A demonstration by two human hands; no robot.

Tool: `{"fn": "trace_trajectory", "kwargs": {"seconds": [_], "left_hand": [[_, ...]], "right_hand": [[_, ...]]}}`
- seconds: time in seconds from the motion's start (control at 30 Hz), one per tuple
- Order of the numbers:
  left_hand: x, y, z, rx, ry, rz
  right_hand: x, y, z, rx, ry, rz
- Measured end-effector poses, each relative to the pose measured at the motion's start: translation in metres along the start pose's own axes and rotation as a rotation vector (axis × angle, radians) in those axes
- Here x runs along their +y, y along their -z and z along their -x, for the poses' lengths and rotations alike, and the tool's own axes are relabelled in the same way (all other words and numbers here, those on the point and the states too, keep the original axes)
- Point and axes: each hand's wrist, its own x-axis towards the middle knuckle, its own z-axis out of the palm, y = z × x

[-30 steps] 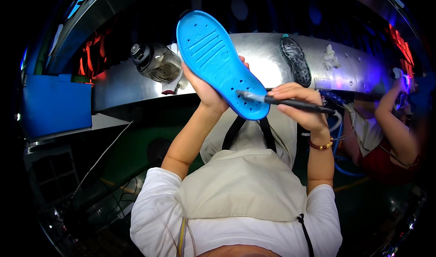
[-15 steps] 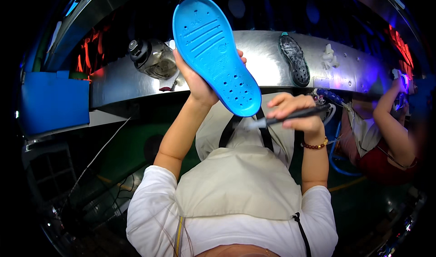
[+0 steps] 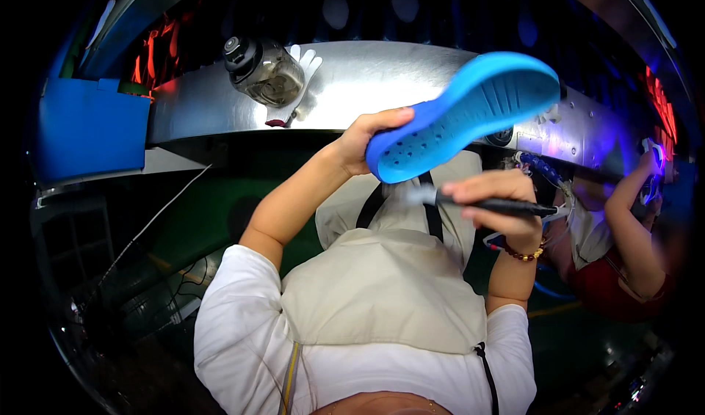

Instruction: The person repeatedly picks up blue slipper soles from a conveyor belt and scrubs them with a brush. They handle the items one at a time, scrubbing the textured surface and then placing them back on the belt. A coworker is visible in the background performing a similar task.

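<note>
A bright blue shoe sole (image 3: 470, 107) is tilted above the front edge of the metal bench, its inner side with ridges and small holes facing me. My left hand (image 3: 371, 140) grips it by the end with the holes, thumb on the rim. Just below that end, my right hand (image 3: 499, 202) is closed around a brush-like tool with a black handle (image 3: 507, 206). The tool's pale tip (image 3: 411, 195) is smeared by motion, so its exact kind is unclear; it appears apart from the sole.
On the metal bench (image 3: 352, 85) stands a clear bottle with a black lid (image 3: 268, 74), beside a white glove (image 3: 307, 70). A dark sole (image 3: 501, 136) is mostly hidden behind the blue one. At left is a blue box (image 3: 92, 129); at right, another person's arm (image 3: 628, 195).
The blue sole has swung to the right and tipped from nearly upright to slanting. My left hand moved right and down with it. The right hand shifted slightly right, still holding the tool.
</note>
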Motion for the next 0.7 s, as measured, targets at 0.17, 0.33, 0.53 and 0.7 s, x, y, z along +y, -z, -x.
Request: {"fn": "trace_trajectory", "kwargs": {"seconds": [0.17,0.33,0.53,0.7], "left_hand": [[0.011,-0.017,0.000,0.100,0.300,-0.203],[0.017,-0.012,0.005,0.155,0.463,-0.204],[0.026,-0.013,0.014,0.137,0.453,-0.383],[0.031,-0.015,0.025,0.208,0.330,-0.315]], "right_hand": [[0.008,-0.007,-0.003,-0.136,0.047,0.254],[-0.005,0.009,-0.003,-0.103,0.120,0.297],[-0.023,0.023,0.003,-0.284,0.026,0.416],[-0.001,0.023,-0.002,-0.036,0.146,0.273]]}}
